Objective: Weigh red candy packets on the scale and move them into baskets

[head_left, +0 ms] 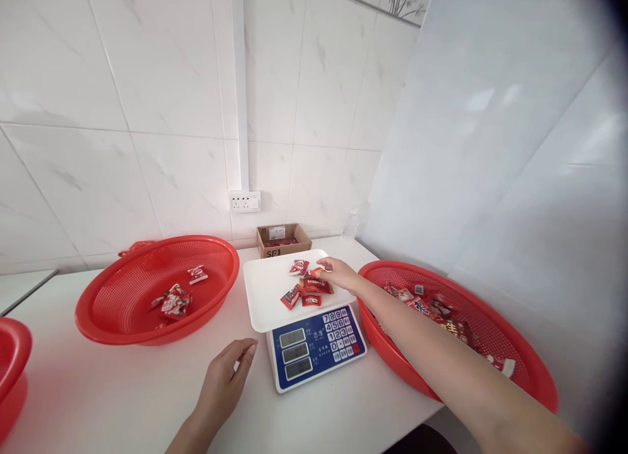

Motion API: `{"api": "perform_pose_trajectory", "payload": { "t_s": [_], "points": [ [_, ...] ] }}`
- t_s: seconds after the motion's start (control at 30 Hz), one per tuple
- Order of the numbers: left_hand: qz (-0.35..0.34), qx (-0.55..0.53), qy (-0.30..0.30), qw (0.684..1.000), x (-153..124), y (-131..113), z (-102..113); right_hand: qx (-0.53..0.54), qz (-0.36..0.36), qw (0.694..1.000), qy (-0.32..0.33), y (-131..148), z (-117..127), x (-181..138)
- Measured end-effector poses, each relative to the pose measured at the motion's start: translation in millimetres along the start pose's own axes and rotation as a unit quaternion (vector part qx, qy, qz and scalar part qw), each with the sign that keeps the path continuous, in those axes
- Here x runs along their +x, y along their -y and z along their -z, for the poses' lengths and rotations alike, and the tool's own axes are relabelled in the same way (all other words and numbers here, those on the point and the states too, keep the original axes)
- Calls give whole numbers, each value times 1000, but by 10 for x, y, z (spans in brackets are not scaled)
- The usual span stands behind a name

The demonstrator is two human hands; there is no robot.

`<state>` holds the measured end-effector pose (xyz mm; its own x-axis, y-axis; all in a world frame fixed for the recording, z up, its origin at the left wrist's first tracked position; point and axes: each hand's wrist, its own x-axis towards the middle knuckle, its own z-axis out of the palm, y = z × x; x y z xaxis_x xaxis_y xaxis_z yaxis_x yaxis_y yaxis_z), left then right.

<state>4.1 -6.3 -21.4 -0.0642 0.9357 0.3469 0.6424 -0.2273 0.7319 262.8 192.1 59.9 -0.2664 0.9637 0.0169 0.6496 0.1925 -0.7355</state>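
My right hand (337, 273) reaches over the white tray (262, 297) of a digital scale, its fingertips closed on a small red-orange snack packet (316, 271). Beside and below it on the tray lie several more small red packets (290, 298), some overlapping. My left hand (223, 379) is at the scale's left front corner, just above the white table. Its fingers are loosely curled toward the thumb, and nothing shows in them. The scale's blue panel (318, 346) has three small displays and a white keypad.
At the right, under my forearm, a red basket (534, 382) holds many packets. Another red basket (105, 333) at the left contains a few. Part of a third basket (12, 356) shows at the left edge. Behind the scale, an open cardboard box (294, 248) stands near the tiled wall.
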Motion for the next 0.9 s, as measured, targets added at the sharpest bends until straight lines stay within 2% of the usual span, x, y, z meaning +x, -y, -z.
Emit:
{"api": "perform_pose_trajectory", "payload": {
  "t_s": [0.2,0.43,0.53,0.7,0.9],
  "points": [
    [-6,2,-2,1000,-12,-11,-1,-40,14,999,25,-28,-41,9],
    [-12,6,-2,1000,0,-43,6,-65,85,993,50,127,-143,-81],
    [-20,9,-5,1000,-3,-41,5,-117,91,988,51,200,-216,-70],
    [-25,8,-13,1000,-8,-35,10,-197,96,971,97,320,-380,-45],
    [-21,10,-7,1000,-9,-42,16,-189,132,973,19,407,-591,-103]
  ]
}}
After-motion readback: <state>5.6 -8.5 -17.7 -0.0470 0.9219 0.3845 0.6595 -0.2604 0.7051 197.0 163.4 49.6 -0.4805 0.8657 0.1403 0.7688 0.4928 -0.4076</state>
